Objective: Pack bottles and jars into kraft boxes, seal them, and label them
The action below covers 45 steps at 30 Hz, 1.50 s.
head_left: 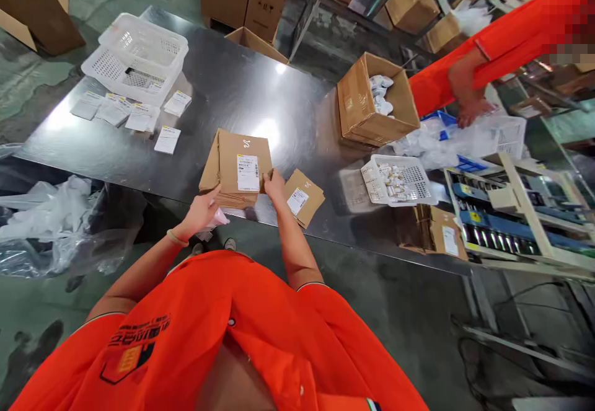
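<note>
In the head view, a stack of flattened cardboard boxes (227,157) lies at the table's near edge, the top one bearing a white printed label (248,173). My left hand (201,212) is closed at the stack's left front corner, its index finger along the edge. Something pink (220,217) shows just under that hand; whether the fingers hold it is unclear. On the opposite side, my right hand (274,186) grips the stack's right edge, fingertips partly hidden. Close beside it lies a smaller pile of labelled flat cardboard (304,198).
White baskets (139,39) and several bundles of labels (142,117) occupy the table's left. An open carton (372,104) and a basket of small items (396,179) stand right. A co-worker's hand (474,111) touches plastic bags. A plastic-lined bin (60,225) is at left.
</note>
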Each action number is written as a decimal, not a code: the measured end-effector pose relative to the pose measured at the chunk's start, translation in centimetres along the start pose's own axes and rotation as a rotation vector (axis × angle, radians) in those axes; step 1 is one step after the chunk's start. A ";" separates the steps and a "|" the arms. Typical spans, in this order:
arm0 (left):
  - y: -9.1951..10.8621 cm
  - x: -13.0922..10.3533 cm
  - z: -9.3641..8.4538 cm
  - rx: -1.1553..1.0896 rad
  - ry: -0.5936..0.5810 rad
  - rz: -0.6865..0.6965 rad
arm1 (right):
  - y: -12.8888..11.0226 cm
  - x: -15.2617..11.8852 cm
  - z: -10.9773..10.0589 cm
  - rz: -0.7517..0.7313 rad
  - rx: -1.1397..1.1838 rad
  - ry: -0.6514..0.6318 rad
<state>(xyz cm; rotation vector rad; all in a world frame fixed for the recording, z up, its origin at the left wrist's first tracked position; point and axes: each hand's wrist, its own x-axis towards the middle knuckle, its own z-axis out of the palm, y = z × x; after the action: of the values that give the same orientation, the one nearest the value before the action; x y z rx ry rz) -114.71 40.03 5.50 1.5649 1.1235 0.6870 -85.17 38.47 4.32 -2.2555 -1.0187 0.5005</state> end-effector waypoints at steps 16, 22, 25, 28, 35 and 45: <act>-1.6 -5.2 -1.0 -0.518 -0.009 -0.187 | 1.6 -13.0 1.0 -0.383 0.387 -0.573; -3.6 -3.7 -3.4 -0.722 0.381 -0.402 | -1.8 -16.1 7.8 -0.201 0.593 -0.747; -4.0 -5.0 -2.2 -0.818 0.324 -0.451 | -2.8 -15.2 7.6 -0.129 0.670 -0.614; -3.6 -6.8 -0.3 -0.758 0.100 -0.297 | -4.1 -14.5 7.4 -0.119 0.686 -0.580; -2.0 -7.1 0.0 -0.516 0.026 -0.051 | -5.2 -14.1 6.8 -0.017 0.707 -0.594; -2.1 -7.4 -1.5 -0.269 0.037 -0.219 | -4.1 -14.4 5.9 -0.240 0.679 -0.679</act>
<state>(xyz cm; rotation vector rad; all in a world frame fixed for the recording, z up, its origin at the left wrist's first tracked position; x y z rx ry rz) -119.59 33.95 4.74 1.1869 1.1578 0.6898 -99.76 31.68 3.95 -1.3512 -1.1759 1.3258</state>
